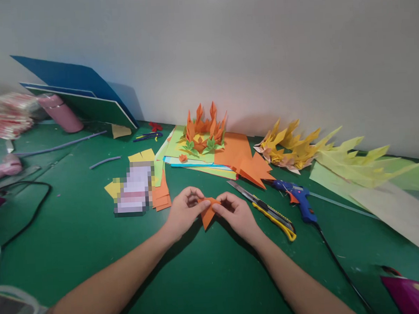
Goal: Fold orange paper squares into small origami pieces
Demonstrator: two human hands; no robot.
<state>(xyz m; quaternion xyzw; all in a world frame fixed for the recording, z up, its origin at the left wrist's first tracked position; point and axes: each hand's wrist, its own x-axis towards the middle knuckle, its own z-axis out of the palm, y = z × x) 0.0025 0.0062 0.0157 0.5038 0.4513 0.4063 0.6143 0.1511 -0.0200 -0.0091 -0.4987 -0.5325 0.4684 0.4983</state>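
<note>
My left hand (183,211) and my right hand (236,214) meet over the green table (95,247), both pinching a small folded orange paper piece (207,213) between fingers and thumbs. The piece points down toward me, its tip just above the table. A yellow-handled utility knife (268,211) lies just right of my right hand. A blue glue gun (299,200) lies beyond the knife. A stack of orange paper squares (161,194) sits left of my left hand.
Against the wall stand folded orange paper flowers (204,127) on coloured sheets, yellow folded pieces (293,148) and pale yellow-green paper (368,167). Blue boards (75,84) lean at the back left by a pink bottle (61,113). A black cable (26,218) loops at left.
</note>
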